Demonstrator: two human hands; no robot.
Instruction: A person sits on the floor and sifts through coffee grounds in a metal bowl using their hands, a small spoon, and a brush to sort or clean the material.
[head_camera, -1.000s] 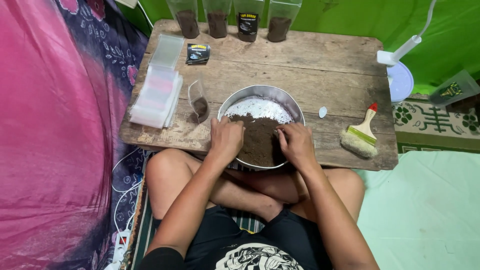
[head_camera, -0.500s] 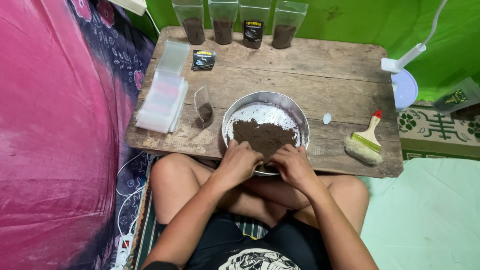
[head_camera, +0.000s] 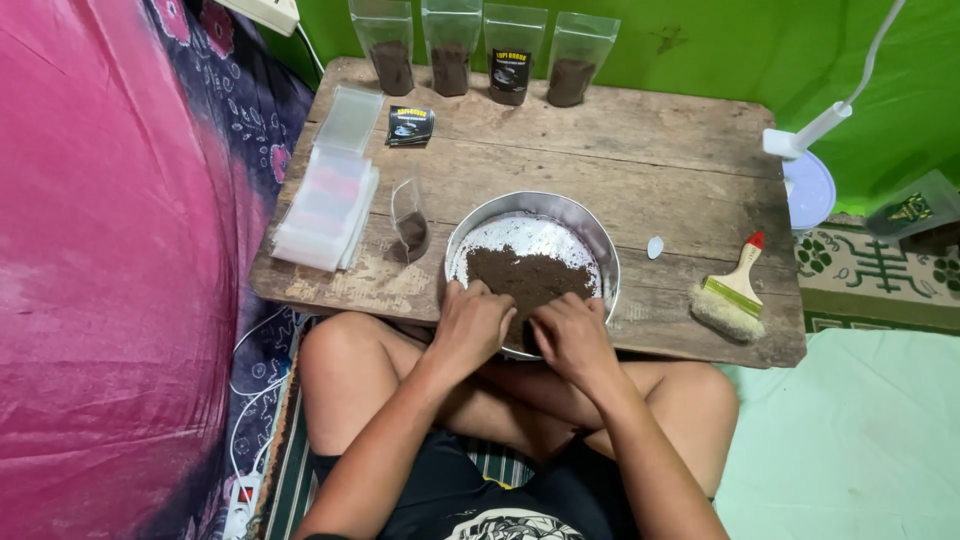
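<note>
Head view — hands (head_camera: 520, 330) in brown powder (head_camera: 525, 280)

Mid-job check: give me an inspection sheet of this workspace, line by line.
Surface: worn wooden table, low, over crossed legs.
Job's things: round metal pan holding dark brown powder.
Clutter: four filled pouches at back; one part-filled pouch; stack of empty clear bags; small black packet; paintbrush; small white scoop.
Grippers: left hand and right hand at pan's near rim, in the powder.
Cables: white cords on floor, left.
Surroundings: pink cloth, green wall, white lamp.
</note>
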